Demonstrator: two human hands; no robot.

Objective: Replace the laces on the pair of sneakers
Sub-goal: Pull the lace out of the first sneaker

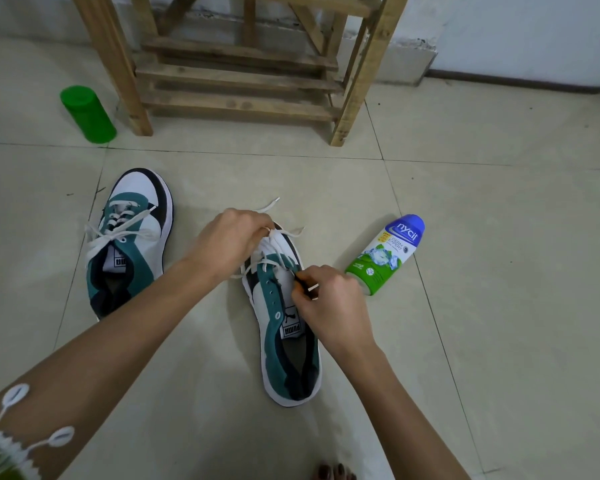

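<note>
The left grip (234,239) is pinching the white lace (270,205) at the sneaker (284,341) toe; the right grip (329,299) is pinching something dark. The floor (482,341) is lying open around.

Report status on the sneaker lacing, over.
Left hand pinches white lace at toe end. Right hand pinches thin dark piece by eyelets. Sneaker laced near toe only. Bottle lies alongside, clear.

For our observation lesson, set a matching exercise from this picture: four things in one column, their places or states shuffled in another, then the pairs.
1 green container
2 Nycil bottle
3 left sneaker
4 middle sneaker

a upper eyelets empty
b lying on its side
c standing beside the wooden rack
d laced nearly to the top

Pairs: 1c, 2b, 3d, 4a
</note>
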